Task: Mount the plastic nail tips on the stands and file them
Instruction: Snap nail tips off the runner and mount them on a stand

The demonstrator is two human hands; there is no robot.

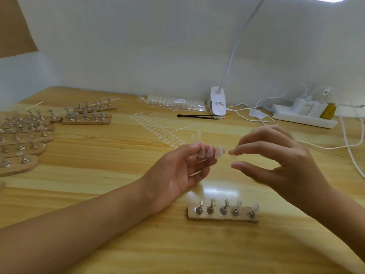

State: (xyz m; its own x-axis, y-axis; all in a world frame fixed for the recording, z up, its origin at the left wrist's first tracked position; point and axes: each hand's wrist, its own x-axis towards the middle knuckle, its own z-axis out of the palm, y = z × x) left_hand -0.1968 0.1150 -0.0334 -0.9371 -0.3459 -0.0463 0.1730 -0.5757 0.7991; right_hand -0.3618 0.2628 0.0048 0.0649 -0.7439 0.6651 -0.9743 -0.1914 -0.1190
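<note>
At the far left of the wooden table point(118, 244), a cluster of stand boards point(25, 135) carries rows of metal stands, with a thin wooden stick point(34, 105) lying behind it. Two further boards point(87, 118) sit just right of the cluster. Toward the centre, flat strips of clear tips point(158, 128) lie on the table; behind them are a clear bag of tips point(174, 101) and black tweezers point(197, 116), the latter reaching the base of the clip lamp point(217, 104). The left hand point(177, 171) is raised above the table, palm turned up, fingers partly extended; the thumb and fingertips pinch a short row of nail tips point(210, 152). Just beside it, the right hand point(280, 161) is also raised, with thumb and index finger closed on a single nail tip point(234, 158); the remaining fingers are curled loosely above. The single nail tip is close to the row, but contact between them cannot be determined. Below the two hands, the near stand board point(222, 218) lies on the table with five metal stands; the rightmost stand bears a mounted tip point(255, 206). At the far right, a white power strip point(304, 118) with plugged adapters and cables rests against the wall.
</note>
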